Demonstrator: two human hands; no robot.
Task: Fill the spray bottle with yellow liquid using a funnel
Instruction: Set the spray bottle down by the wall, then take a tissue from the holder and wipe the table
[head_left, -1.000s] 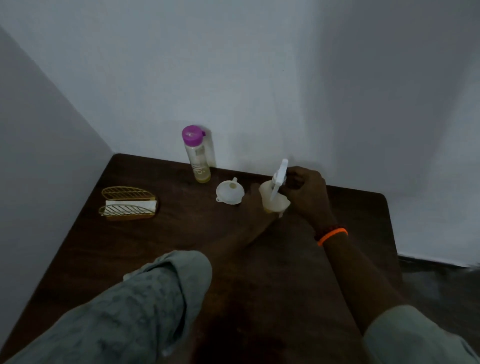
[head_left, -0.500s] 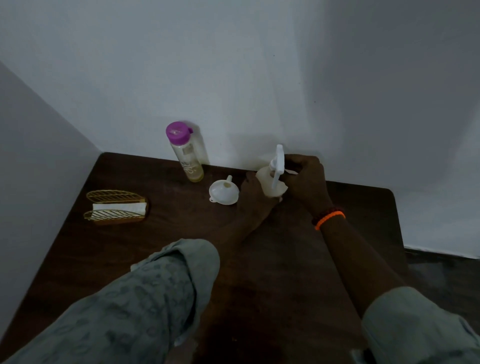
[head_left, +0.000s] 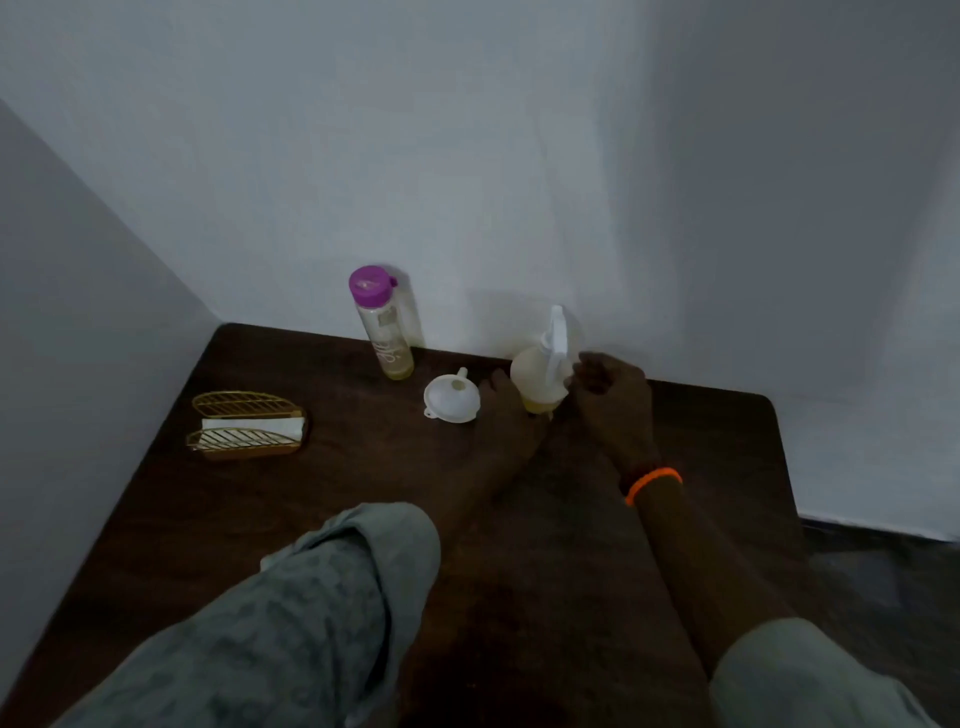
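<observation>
Left hand (head_left: 511, 410) wraps the lower body of the spray bottle (head_left: 537, 376), grip closed around it from the near-left side, fingers pressed to the plastic. Right hand (head_left: 613, 400) sits tight against the bottle's right flank, fingers curled in near the neck, just under the white trigger head (head_left: 556, 332). Whether that grip actually clamps the head or collar, I cannot tell; the fingers are folded and the light is dim.

The bottle stands upright on the worktop (head_left: 363, 493), right of centre in the frame and close to the white wall (head_left: 467, 156). It is pale and translucent, and there is a band of yellow liquid (head_left: 540, 404) showing at its base. The trigger head is on top, pointing up.

Just left of the bottle and the left hand, the white funnel (head_left: 451, 400) lies on the worktop with its wide mouth facing the camera and its spout pointing away, toward the wall. It looks just apart from the hand, though it is close.

Further left and a bit higher in the frame, a clear bottle with a purple cap (head_left: 382, 325) stands upright against the wall, capped, with a little yellow liquid left at the bottom.

Over at the left of the frame, a gold wire napkin holder (head_left: 247, 426) rests on the dark wood with white napkins inside.

An orange band (head_left: 653, 483) circles the right wrist. Grey sleeves (head_left: 291, 623) fill the lower edge of the frame, the left one rolled at the forearm.
</observation>
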